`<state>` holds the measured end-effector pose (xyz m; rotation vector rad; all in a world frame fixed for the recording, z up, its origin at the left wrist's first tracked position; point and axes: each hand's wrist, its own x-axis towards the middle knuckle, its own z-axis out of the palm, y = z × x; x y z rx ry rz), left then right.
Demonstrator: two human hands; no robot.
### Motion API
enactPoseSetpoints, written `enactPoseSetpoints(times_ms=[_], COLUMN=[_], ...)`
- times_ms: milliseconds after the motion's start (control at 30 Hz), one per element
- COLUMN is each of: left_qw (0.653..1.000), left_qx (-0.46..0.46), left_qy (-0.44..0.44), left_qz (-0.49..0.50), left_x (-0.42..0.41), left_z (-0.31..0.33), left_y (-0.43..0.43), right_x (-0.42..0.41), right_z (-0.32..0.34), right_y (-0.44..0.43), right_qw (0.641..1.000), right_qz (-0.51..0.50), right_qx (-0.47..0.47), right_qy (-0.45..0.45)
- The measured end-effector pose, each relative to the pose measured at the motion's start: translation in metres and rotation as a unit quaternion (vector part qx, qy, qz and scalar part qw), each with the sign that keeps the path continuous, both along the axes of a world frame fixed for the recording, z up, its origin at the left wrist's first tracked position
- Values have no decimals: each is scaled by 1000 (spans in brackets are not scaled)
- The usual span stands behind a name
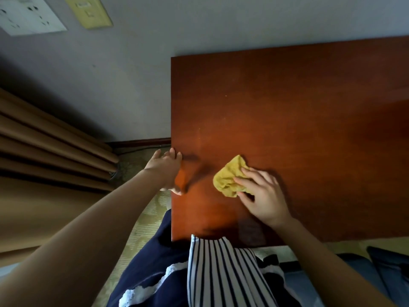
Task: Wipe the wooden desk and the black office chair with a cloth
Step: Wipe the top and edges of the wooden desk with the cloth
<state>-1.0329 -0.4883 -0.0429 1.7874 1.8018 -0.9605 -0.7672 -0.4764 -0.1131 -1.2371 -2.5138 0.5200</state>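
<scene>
Striped top (221,273) and navy garment with white lace trim (152,262) fill the bottom edge, closest to the lens.

Red-brown wooden tabletop (287,107): largest item, takes up the right half, back edge against the grey wall (199,29).

Brown pleated curtain (44,140) on the left, hanging down to the patterned floor (143,218).

Left hand (164,168) at the tabletop's left edge, fingers (176,155) spread and fairly straight, tips resting on the wood.

Right hand (263,196) near the front of the tabletop, fingers (243,181) apart, pressing down on the cloth.

Yellow cloth (228,177), crumpled, lies on the wood just right of the left hand.

White socket plate (28,14) and yellowish switch plate (90,11) on the wall, upper left; markings too blurred to read.
</scene>
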Motion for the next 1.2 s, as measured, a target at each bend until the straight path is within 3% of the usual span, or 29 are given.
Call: enactPoseSetpoints(times_ms=[267, 600, 733, 933, 1200], left_qw=[999, 997, 997, 995, 993], left_qx=[11, 45, 59, 61, 66], left_qy=[27, -41, -44, -54, -57], left_qz=[-24, 36, 38, 56, 75], left_x=[3, -7, -9, -12, -10], left_z=[-4, -13, -16, -19, -18], left_y=[-2, -9, -9, -11, -12], right_x=[49, -26, -74, -129, -97], right_z=[10, 19, 20, 4, 9], right_y=[76, 155, 145, 76, 4], right_qw=[981, 925, 953, 992, 999], right_qz=[-187, -344, -234, -35, 29], right_qx=[32, -85, -92, -32, -30], right_qy=[-49, -136, -170, -117, -34])
